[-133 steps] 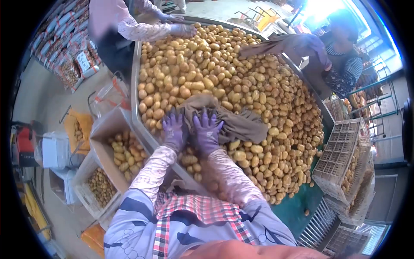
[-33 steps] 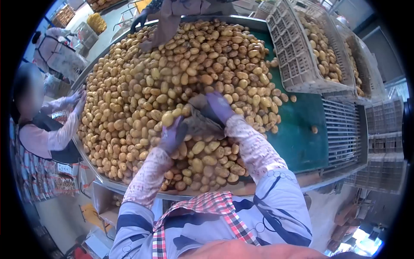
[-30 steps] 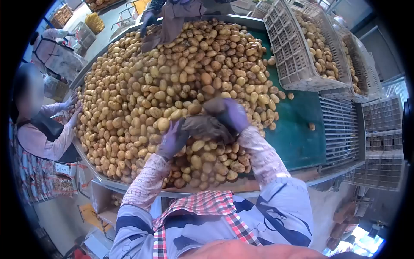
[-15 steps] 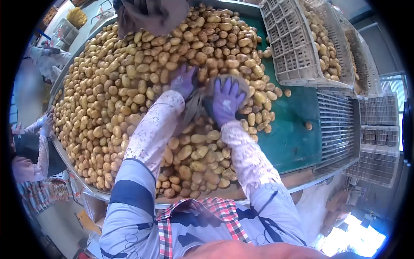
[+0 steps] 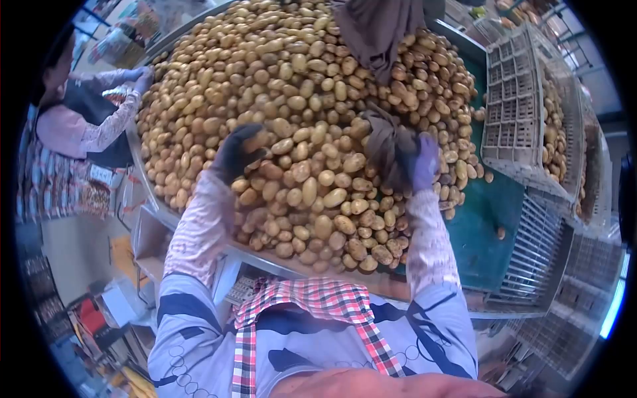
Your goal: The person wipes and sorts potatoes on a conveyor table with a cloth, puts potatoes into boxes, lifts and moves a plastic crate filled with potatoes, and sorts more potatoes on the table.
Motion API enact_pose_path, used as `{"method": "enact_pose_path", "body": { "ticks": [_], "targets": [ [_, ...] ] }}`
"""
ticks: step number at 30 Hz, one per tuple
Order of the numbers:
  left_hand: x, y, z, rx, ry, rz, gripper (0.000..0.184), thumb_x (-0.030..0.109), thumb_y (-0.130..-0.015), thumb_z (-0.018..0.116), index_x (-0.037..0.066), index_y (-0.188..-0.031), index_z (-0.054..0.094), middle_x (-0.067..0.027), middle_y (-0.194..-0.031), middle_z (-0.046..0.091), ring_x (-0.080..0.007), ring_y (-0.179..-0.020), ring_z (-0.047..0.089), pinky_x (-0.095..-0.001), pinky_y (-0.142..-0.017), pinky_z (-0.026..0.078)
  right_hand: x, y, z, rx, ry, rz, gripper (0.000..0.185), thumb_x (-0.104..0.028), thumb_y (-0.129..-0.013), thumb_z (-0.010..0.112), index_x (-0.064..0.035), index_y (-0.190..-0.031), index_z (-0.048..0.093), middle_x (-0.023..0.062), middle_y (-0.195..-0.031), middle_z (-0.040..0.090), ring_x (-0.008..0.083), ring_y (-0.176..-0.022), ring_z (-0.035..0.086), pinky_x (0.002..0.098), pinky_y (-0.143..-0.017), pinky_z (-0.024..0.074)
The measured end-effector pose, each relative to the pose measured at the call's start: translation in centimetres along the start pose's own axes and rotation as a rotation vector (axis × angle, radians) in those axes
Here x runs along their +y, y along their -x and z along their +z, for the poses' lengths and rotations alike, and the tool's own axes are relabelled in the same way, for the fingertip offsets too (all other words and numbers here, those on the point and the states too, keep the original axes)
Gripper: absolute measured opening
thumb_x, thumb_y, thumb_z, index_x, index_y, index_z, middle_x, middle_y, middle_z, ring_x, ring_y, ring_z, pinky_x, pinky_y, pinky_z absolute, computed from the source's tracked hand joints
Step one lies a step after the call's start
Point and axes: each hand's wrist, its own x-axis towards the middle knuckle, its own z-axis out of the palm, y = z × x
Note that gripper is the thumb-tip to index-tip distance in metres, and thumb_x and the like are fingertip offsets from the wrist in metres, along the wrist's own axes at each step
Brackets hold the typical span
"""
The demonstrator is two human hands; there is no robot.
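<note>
A large heap of potatoes (image 5: 308, 191) fills the metal-edged table in front of me. My left hand (image 5: 237, 152), in a purple glove with a dark palm, is at the near left part of the heap, its fingers and thumb curved around a potato (image 5: 255, 140); motion blurs it a little. On the right, my right hand (image 5: 422, 164), in a purple glove, grips a bunched brown cloth (image 5: 383, 142) resting on the potatoes. Its fingertips are partly hidden by the fabric. Farther back, another dark brown cloth (image 5: 375, 33) drapes over the heap.
Plastic crates (image 5: 511, 109) with potatoes stand tilted at the right. Below them are the green table surface (image 5: 488, 229), with a loose potato, and a metal bar grate (image 5: 531, 239). At the left edge a co-worker's gloved hands (image 5: 141, 79) are beside the heap.
My hands have moved apart: the left to the left and nearer me, the right to the right with the brown cloth. The camera view has shifted, bringing the co-worker further into sight.
</note>
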Motion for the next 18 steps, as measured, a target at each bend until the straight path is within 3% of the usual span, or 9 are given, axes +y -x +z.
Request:
{"method": "enact_pose_path", "body": {
  "ticks": [3,5,6,8,9,11,13,16,18],
  "targets": [
    [3.0,6.8,-5.1,0.009,0.029,-0.261,0.046,0.003,-0.076,0.075,0.005,-0.118,0.057,-0.0068,-0.106,0.063,-0.0175,-0.096,0.060,-0.0292,-0.082,0.049,-3.9,5.8,-4.4,-0.166,-0.503,0.300,0.043,-0.020,-0.064,0.081,-0.0039,-0.099,0.063,0.0168,-0.088,0.063,0.0334,-0.087,0.060,0.0367,-0.075,0.0478],
    [-0.3,10.1,-5.0,0.092,0.334,-0.596,0.037,0.006,-0.078,0.072,0.004,-0.113,0.061,-0.0046,-0.102,0.064,-0.0137,-0.090,0.059,-0.0268,-0.077,0.049,-7.0,7.8,-7.3,-0.219,-0.551,0.327,0.040,-0.016,-0.063,0.079,-0.0040,-0.097,0.062,0.0140,-0.087,0.061,0.0306,-0.086,0.059,0.0361,-0.076,0.0473],
    [-0.2,10.6,-5.1,0.168,0.455,-0.706,0.033,0.007,-0.079,0.071,0.004,-0.111,0.062,-0.0041,-0.100,0.065,-0.0126,-0.087,0.059,-0.0259,-0.076,0.049,-6.5,8.9,-7.0,-0.234,-0.446,0.143,0.044,-0.020,-0.062,0.081,-0.0036,-0.099,0.062,0.0142,-0.091,0.061,0.0293,-0.088,0.059,0.0359,-0.077,0.0477],
    [0.8,10.5,-3.6,0.378,0.555,-0.731,0.029,0.008,-0.081,0.068,0.003,-0.109,0.064,-0.0049,-0.099,0.065,-0.0134,-0.086,0.059,-0.0257,-0.076,0.049,-9.2,9.9,-8.4,-0.200,-0.312,-0.171,0.052,-0.022,-0.059,0.083,-0.0048,-0.102,0.060,0.0133,-0.099,0.060,0.0292,-0.094,0.058,0.0382,-0.081,0.0468],
    [-0.4,10.2,-2.3,0.344,0.401,-0.765,0.033,0.010,-0.080,0.068,0.006,-0.113,0.063,-0.0116,-0.105,0.065,-0.0221,-0.092,0.063,-0.0312,-0.079,0.050,-13.4,10.4,-9.4,-0.153,-0.286,-0.300,0.054,-0.020,-0.057,0.083,-0.0064,-0.104,0.059,0.0122,-0.102,0.059,0.0305,-0.098,0.057,0.0409,-0.085,0.0456],
    [0.8,8.1,-0.9,0.204,-0.044,-0.466,0.043,0.018,-0.081,0.068,0.011,-0.122,0.058,-0.0166,-0.117,0.059,-0.0317,-0.101,0.062,-0.0385,-0.084,0.050,-17.9,12.4,-7.5,-0.104,-0.221,-0.424,0.058,-0.022,-0.058,0.079,-0.0106,-0.111,0.058,0.0114,-0.117,0.054,0.0334,-0.110,0.051,0.0477,-0.092,0.0404],
    [1.2,6.0,1.1,-0.058,-0.308,-0.422,0.051,0.026,-0.081,0.067,0.019,-0.129,0.052,-0.0163,-0.124,0.054,-0.0354,-0.106,0.059,-0.0430,-0.087,0.050,-18.6,15.3,-0.6,-0.076,0.236,-0.590,0.054,-0.028,-0.070,0.070,-0.0210,-0.122,0.054,0.0137,-0.132,0.047,0.0333,-0.121,0.044,0.0546,-0.095,0.0363],
    [0.9,3.5,2.7,-0.139,-0.399,-0.586,0.048,0.031,-0.079,0.066,0.025,-0.125,0.054,-0.0147,-0.119,0.056,-0.0387,-0.103,0.059,-0.0442,-0.087,0.049,-20.7,11.7,4.0,-0.129,0.327,-0.577,0.059,-0.036,-0.073,0.069,-0.0235,-0.127,0.050,0.0142,-0.139,0.041,0.0316,-0.129,0.038,0.0571,-0.098,0.0338],
    [0.3,4.1,2.9,-0.140,-0.269,-0.610,0.043,0.032,-0.079,0.067,0.023,-0.120,0.057,-0.0156,-0.114,0.060,-0.0383,-0.102,0.060,-0.0433,-0.086,0.049,-21.3,5.2,5.2,-0.501,0.195,-0.335,0.065,-0.048,-0.073,0.068,-0.0216,-0.129,0.049,0.0132,-0.138,0.043,0.0308,-0.128,0.039,0.0552,-0.098,0.0340]
  ]
}}
